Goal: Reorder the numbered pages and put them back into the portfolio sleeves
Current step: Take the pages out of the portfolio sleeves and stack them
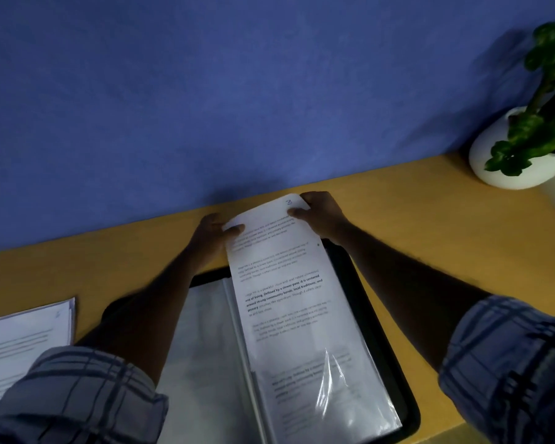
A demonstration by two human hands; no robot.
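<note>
An open black portfolio (pixel 369 302) lies on the wooden desk in front of me. A printed page marked 3 (pixel 282 277) stands partly inside the clear sleeve (pixel 340 389) on the portfolio's right side, its lower part under the plastic and its top sticking out. My left hand (pixel 210 237) pinches the page's top left corner. My right hand (pixel 322 214) pinches its top right corner, thumb on the front. The left sleeve (pixel 202 347) looks empty.
A stack of printed pages (pixel 23 338) lies at the left edge of the desk (pixel 414 225). A white pot with a green plant (pixel 523 149) stands at the back right. A blue wall runs along the desk's far edge.
</note>
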